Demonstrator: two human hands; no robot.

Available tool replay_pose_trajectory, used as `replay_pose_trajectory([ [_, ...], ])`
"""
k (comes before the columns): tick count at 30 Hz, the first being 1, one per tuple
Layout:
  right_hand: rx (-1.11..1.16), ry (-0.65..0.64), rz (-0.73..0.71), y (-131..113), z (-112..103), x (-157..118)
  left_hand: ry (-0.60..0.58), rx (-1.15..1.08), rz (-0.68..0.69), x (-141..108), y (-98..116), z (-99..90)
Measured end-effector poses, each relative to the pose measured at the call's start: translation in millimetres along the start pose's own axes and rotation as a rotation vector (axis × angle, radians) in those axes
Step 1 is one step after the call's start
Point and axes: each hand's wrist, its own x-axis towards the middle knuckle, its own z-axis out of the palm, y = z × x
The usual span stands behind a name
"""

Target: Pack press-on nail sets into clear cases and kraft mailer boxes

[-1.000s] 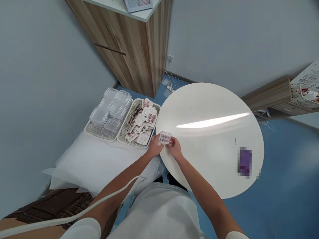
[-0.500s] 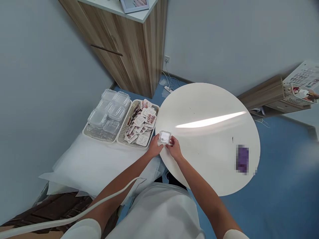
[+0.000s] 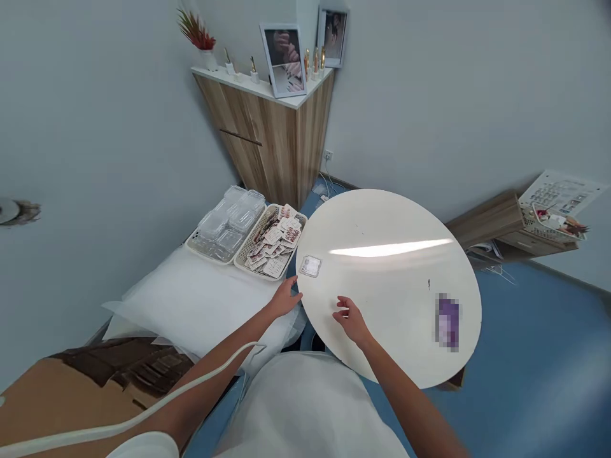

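Note:
A small clear plastic box (image 3: 310,266) with a pale insert lies on the left edge of the round white table (image 3: 382,216). Just below and left of it, my left hand (image 3: 285,298) is open and empty, its fingers apart at the table's edge. Over the table, to the box's lower right, my right hand (image 3: 351,318) is open with bent, separated fingers and nothing in them. Left of the table, one basket (image 3: 258,275) holds a heap of printed nail cards (image 3: 274,245). Beside it, another basket (image 3: 210,256) holds stacked clear boxes (image 3: 231,216).
A blurred purple object (image 3: 449,321) lies on the table's right part. White sheeting (image 3: 191,305) spreads under the baskets. Behind stands a wooden cabinet (image 3: 277,146) with picture frames. A white cable (image 3: 181,394) crosses my left arm. An open brown carton (image 3: 62,401) sits lower left.
Both hands have let go of the clear box, which now lies on the table. My right hand has moved away to the right. The view has tilted up, showing more of the cabinet top.

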Motion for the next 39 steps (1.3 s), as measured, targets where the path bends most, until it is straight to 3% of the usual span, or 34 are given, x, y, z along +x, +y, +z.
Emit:
replay_pose_trajectory([
  [5,-0.021,-0.082,-0.109,0,-26,-23,0.133,0.016,-0.001,-41,18,3.0],
  [10,-0.075,-0.214,-0.161,14,-30,-28,0.220,0.038,-0.012,-96,22,8.1],
  [14,-0.143,-0.359,-0.200,18,-16,-27,0.270,0.056,-0.057,-146,23,2.6],
  [19,-0.209,-0.471,-0.293,7,11,-34,0.332,0.034,-0.114,-202,22,-17.8],
  [24,-0.237,-0.553,-0.352,-1,46,-31,0.378,-0.003,-0.081,-240,4,-37.3],
  [28,-0.265,-0.564,-0.388,-3,83,-13,0.422,0.005,-0.034,-239,-26,-45.6],
  [33,-0.364,-0.506,-0.428,-12,138,12,0.415,0.046,-0.038,-204,-57,-68.3],
  [39,-0.518,-0.378,-0.431,-26,190,31,0.204,0.215,-0.085,-160,-70,-101.6],
])
